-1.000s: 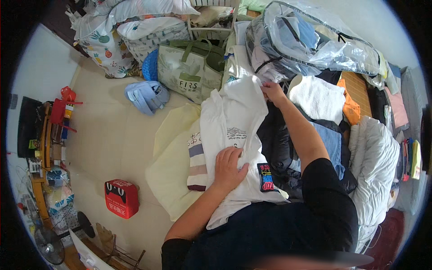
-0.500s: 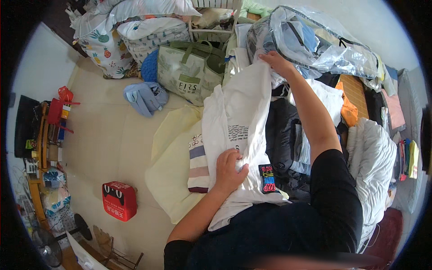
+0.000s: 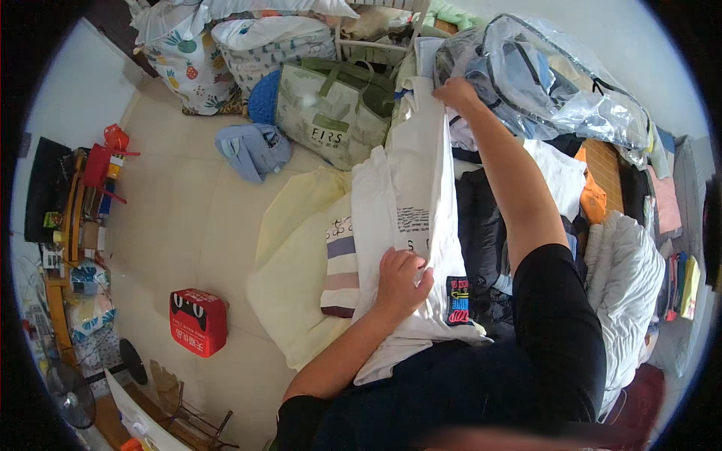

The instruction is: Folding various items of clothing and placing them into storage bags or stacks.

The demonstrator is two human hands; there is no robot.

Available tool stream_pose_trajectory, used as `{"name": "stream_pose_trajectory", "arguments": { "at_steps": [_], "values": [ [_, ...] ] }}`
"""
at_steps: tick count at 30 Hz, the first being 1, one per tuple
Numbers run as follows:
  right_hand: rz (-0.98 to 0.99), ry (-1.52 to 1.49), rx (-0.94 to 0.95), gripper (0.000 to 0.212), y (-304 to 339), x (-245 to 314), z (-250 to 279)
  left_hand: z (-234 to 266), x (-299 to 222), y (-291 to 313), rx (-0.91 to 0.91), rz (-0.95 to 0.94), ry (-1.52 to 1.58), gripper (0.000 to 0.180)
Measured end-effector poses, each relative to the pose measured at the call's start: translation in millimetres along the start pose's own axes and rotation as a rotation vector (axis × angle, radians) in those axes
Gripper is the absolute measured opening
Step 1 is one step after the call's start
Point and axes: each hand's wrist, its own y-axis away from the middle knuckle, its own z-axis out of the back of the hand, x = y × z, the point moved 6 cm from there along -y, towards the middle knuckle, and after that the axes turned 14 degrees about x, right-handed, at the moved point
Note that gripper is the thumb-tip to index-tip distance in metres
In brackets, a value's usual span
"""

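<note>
A long white printed shirt (image 3: 423, 169) lies stretched away from me, its right edge folded in a straight line. At its far end, my right hand (image 3: 457, 96) pinches the cloth. My left hand (image 3: 404, 282) is nearer to me, closed on the shirt's folded edge beside the black lettering. A dark patch with colourful lettering (image 3: 457, 299) shows on the near right part of the shirt. Under its left side lie a striped garment (image 3: 342, 274) in white, blue, pink and maroon and a pale yellow cloth (image 3: 289, 278).
Dark folded clothes (image 3: 481, 225) lie right of the shirt, with a white quilt (image 3: 628, 278) further right. A clear plastic storage bag (image 3: 556, 83) stands at the far right. Left are a green tote bag (image 3: 312, 113), a blue cap-like cloth item (image 3: 252, 150) and a red box-shaped stool (image 3: 198, 323).
My right hand has shifted slightly left with the shirt's far end. The right edge now looks straighter and tauter. My left hand keeps its hold, and the whole view has shifted a little.
</note>
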Motion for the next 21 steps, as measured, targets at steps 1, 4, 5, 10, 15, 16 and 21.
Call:
{"name": "stream_pose_trajectory", "arguments": {
  "at_steps": [1, 4, 5, 10, 15, 16, 21],
  "values": [
    [0.000, 0.002, 0.003, 0.041, -3, 0, -1, 1, -1, 0, -0.019, -0.005, 0.037, 0.019],
    [-0.061, 0.018, -0.012, 0.041, -7, -3, -5, 0, -3, 0, 0.011, -0.001, 0.023, 0.018],
    [-0.062, 0.035, -0.034, 0.039, -6, -3, -3, 2, -4, -1, 0.007, 0.005, 0.023, 0.018],
    [-0.081, 0.046, -0.089, 0.035, -1, 10, -6, 7, 3, -5, 0.044, 0.156, -0.117, 0.019],
    [-0.066, 0.177, -0.135, 0.029, -2, 50, -60, 13, -1, -10, 0.002, 0.151, -0.209, 0.029],
    [-0.046, 0.168, -0.119, 0.029, -8, 51, -80, 11, -5, -11, -0.009, 0.063, -0.257, 0.033],
    [-0.120, 0.092, -0.032, 0.030, -16, 51, -132, -4, -7, -1, 0.162, -0.050, -0.306, 0.039]
  ]
}}
